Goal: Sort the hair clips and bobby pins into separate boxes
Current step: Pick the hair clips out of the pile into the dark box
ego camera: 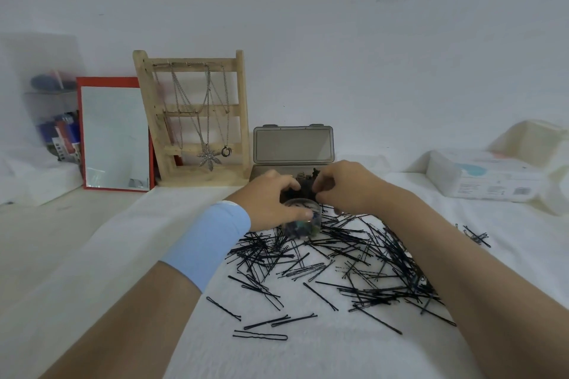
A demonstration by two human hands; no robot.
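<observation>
Nearest, on a white cloth: black bobby pins, strewn loose in a wide heap between both forearms, a few strays lying apart toward the right. On the left forearm, a pale blue wristband. Beyond the heap: left hand, wrapped round a small clear tub, thumb across its front, coloured hair clips inside. Just beside it: right hand, fingers curled downward over dark clips at the front edge of a grey box; grasp of any clip not discernible. Box open, lid upright behind. Further back, against the wall: wooden jewellery stand hung with necklaces, red-framed mirror to its left, clear organiser at far left. Far right: white tissue pack.
</observation>
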